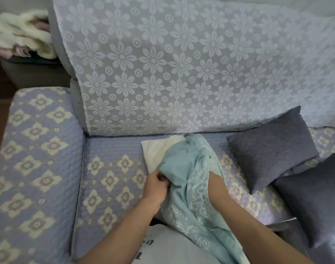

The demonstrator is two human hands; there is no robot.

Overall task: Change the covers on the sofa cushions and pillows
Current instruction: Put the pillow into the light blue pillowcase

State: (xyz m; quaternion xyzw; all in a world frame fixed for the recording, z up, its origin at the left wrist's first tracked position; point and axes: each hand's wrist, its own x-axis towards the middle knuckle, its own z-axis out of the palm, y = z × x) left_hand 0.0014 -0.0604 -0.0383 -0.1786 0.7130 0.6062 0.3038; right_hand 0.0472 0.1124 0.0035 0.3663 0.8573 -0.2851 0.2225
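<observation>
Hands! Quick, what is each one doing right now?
Left hand: pinches the teal cover at its edge.
Right hand: hidden inside the teal cover, cannot tell.

Teal patterned cover [193, 180] half over white pillow [159, 151], on seat.

1. The right hand [213, 177] is buried inside the teal cover [191, 180]; its grip cannot be told.
2. The white pillow [159, 151] shows only one corner.
3. The second grey cushion [315, 197] runs off the right edge.
4. The fluffy pile [22, 33] at upper left is blurred.
</observation>
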